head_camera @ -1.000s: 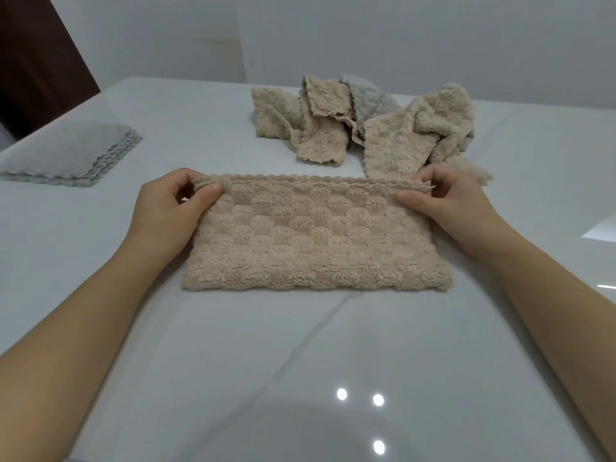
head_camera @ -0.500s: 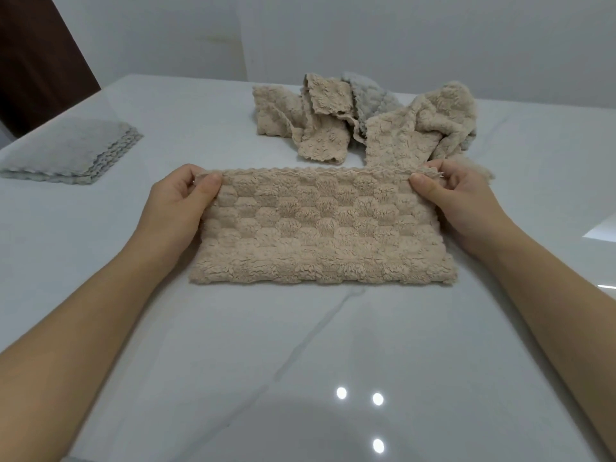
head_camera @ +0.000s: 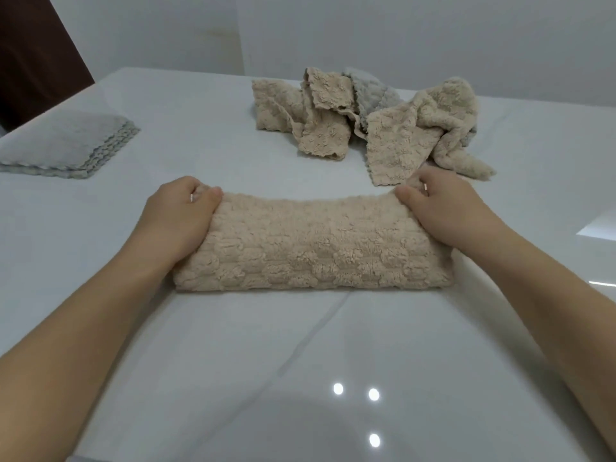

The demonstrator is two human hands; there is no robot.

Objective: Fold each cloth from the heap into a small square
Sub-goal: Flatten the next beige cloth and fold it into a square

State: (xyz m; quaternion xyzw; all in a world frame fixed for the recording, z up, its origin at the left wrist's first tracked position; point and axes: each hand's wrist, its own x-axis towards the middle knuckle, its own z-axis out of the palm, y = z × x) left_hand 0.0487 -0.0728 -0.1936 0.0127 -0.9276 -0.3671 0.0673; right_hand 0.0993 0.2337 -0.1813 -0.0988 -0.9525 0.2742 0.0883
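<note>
Mid-worktop [head_camera: 300,361], the half-folded beige cloth [head_camera: 313,245] lies flat, its far edge now sagging where it ran straight before. The left hand [head_camera: 180,218] and right hand [head_camera: 443,208] each pinch a far corner, curled tighter. The heap [head_camera: 366,125] lies just beyond.

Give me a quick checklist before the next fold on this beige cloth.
1. Left hand pinches the cloth's far left corner: ok.
2. Right hand pinches the far right corner: ok.
3. Cloth lies folded as a long strip on the table: ok.
4. Far edges lined up: cannot tell, the layers hide each other.
5. Heap apart from the strip: cannot tell, its nearest corner lies right by the right hand.
</note>
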